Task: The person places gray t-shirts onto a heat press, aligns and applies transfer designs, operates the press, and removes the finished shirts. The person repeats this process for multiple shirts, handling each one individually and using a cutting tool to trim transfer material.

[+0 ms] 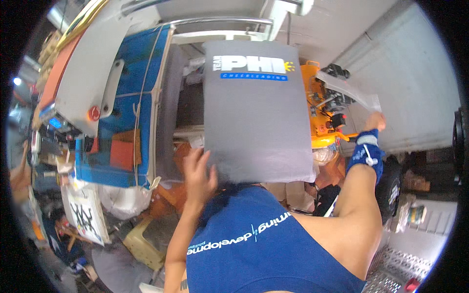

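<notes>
A grey T-shirt [259, 122] lies stretched over a flat board in front of me, with a white, blue and yellow print near its far end. My left hand [199, 176] is at the shirt's near left corner, fingers spread and holding nothing; whether the fingertips touch the cloth I cannot tell. Out to the right, my right hand [375, 121] is closed on the end of a clear, film-like sheet [349, 90]. The sheet stretches away from the hand past the shirt's right side. A blue band [365, 155] wraps my right wrist.
To the left stands a grey machine [90, 73] with a red round button [94, 113] and blue padding [119, 166]. An orange machine [320, 119] sits right of the shirt, before a pale wall [415, 73]. A yellow stool [144, 241] and white crate [400, 259] are lower. Another person's arm [20, 178] shows far left.
</notes>
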### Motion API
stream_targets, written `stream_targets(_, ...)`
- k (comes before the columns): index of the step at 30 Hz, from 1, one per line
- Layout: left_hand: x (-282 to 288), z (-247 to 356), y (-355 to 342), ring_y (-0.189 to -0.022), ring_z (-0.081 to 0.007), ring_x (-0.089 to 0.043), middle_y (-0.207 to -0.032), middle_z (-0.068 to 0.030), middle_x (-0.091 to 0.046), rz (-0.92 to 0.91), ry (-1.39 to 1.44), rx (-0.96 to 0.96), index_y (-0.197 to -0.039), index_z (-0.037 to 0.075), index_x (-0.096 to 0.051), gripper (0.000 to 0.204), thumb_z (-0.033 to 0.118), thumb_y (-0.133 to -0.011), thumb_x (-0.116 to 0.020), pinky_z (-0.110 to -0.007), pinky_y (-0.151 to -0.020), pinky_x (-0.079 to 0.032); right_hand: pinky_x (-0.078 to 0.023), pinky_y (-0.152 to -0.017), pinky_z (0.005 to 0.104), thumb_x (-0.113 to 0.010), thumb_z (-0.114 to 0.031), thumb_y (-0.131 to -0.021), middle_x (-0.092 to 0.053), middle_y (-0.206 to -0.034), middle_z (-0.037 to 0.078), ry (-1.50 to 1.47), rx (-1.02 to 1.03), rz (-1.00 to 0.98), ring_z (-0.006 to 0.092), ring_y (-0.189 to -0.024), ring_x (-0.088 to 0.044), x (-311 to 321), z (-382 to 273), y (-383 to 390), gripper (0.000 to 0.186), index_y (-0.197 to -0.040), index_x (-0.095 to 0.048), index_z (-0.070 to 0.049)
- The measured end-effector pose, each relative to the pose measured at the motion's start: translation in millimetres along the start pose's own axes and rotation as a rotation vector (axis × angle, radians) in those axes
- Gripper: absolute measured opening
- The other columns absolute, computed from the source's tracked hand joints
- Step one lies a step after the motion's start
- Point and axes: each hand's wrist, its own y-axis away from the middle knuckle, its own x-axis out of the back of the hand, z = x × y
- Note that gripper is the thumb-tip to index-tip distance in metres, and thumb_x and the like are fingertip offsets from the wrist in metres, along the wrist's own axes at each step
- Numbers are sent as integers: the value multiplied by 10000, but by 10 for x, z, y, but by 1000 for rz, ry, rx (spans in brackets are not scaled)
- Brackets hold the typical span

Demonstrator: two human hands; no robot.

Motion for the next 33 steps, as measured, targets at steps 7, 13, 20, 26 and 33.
stream_targets(7, 2485, -872, -697, -1185, -399, -575, -1229, -206, -650, 655, -884, 205, -1178, -40, -652, 437, 356, -1021, -553, -528, -1027, -425, -544, -865, 346, -709, -96, -866, -742, -1052, 138, -1126, -361, 547, 229, -964, -707, 24, 1347, 869, 305, -1145, -706, 26)
stream_targets(13, 2603, -1476, -882, -1300, -403, -514, -1289, -213, -640, 362, -1090, 361, -1157, -21, -692, 722, 625, -997, -413, -584, -1111, -312, -543, -802, 329, -690, -79, -904, -728, -978, 110, -988, 307, 454, 199, -846, -688, 589, 913, 2014, 152, -1040, -729, -23)
stream_targets(20, 2413, -1157, -986, -1320, -390, -509, -1303, -209, -637, 346, -1097, 509, -1180, -20, -692, 832, 725, -951, -401, -597, -1070, -384, -530, -718, 308, -699, 15, -789, -709, -870, 98, -1464, 982, -61, 214, -788, -677, 1555, -523, 3117, 127, -903, -735, -27)
stream_targets(26, 1829, -249, -801, -1094, -444, -588, -1105, -239, -662, 458, -695, 289, -1097, -15, -676, 556, 462, -824, -765, -535, -937, -461, -556, -698, 352, -711, 12, -767, -694, -873, 137, -1597, 1542, -459, 276, -792, -696, 2444, -1240, 4406, 136, -889, -735, -43)
stream_targets(33, 1695, 1071, 75, -1152, -412, -639, -1215, -185, -690, -476, 392, -83, -1255, 14, -639, 489, 155, -813, -792, -448, -999, -491, -564, -691, 355, -771, -26, -802, -684, -902, 137, -1659, 1749, -309, 292, -785, -687, 2953, -1170, 4920, 176, -972, -728, -48)
